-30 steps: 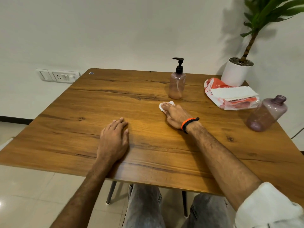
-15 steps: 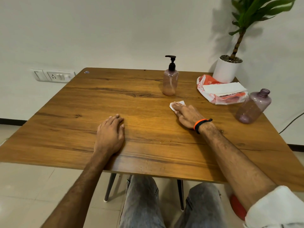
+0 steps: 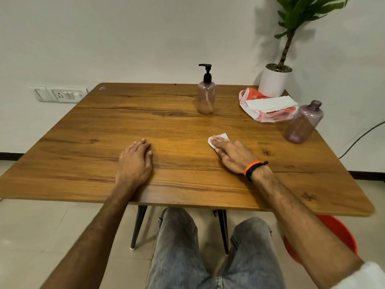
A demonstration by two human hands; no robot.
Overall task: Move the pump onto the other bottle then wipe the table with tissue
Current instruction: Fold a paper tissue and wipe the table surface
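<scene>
A black pump (image 3: 206, 73) sits on a tall pinkish bottle (image 3: 206, 98) standing at the back middle of the wooden table (image 3: 104, 142). A second, wider purple bottle (image 3: 303, 123) stands open-necked at the right edge. My right hand (image 3: 233, 154) lies flat with straight fingers pressing a small white tissue (image 3: 219, 138) onto the table, right of centre. My left hand (image 3: 135, 161) rests flat on the table near the front edge, holding nothing.
An orange-and-clear plastic pack of white tissues (image 3: 268, 107) lies at the back right, beside a white pot with a green plant (image 3: 275, 80). A wall socket (image 3: 60, 94) is at the left. A red stool (image 3: 333, 236) shows under the table's right corner.
My right hand has slid the tissue to the right and toward me across the table. My left hand stays in place.
</scene>
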